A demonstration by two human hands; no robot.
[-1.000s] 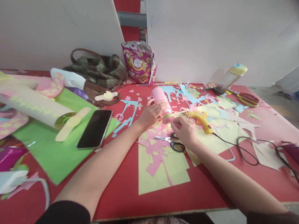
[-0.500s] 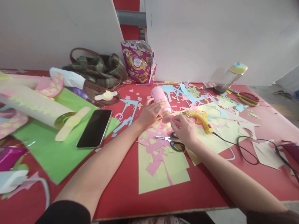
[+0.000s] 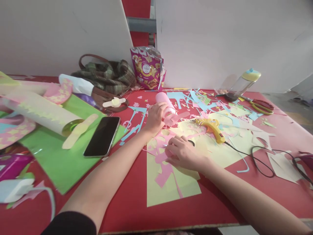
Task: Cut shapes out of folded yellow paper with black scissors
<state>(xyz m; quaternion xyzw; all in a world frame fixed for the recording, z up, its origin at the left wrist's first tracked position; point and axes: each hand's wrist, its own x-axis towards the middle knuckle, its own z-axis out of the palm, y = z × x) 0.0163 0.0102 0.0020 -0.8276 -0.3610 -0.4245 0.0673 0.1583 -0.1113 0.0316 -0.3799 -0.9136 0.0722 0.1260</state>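
Observation:
My left hand (image 3: pixel 156 118) is wrapped around a pink paper-covered tube (image 3: pixel 164 98), which lies tilted on the table. At the tube's near end sits a pink paper piece with a rounded, stick-like shape (image 3: pixel 179 117), standing out to the right. Over the scissors, my right hand (image 3: pixel 182 150) has its fingers apart and slightly bent. Of the scissors (image 3: pixel 192 143), only part of a dark handle ring and a blade tip show; the hand hides the remainder. Pink paper offcuts (image 3: pixel 163 174) lie beneath on a pale yellow sheet (image 3: pixel 176 199).
A yellow glue gun (image 3: pixel 212 129) with a black cord lies to the right. A phone (image 3: pixel 102 136) rests on green paper (image 3: pixel 61 166) beside a larger paper tube (image 3: pixel 44 111). Behind are a snack bag (image 3: pixel 148 68), a plaid bag (image 3: pixel 110 76), a bottle (image 3: pixel 242 85) and red-handled tools (image 3: pixel 262 105).
My right hand has left the tube's end and come down toward me, over the scissors. The pink paper piece stays at the tube's end. My left hand still holds the tube.

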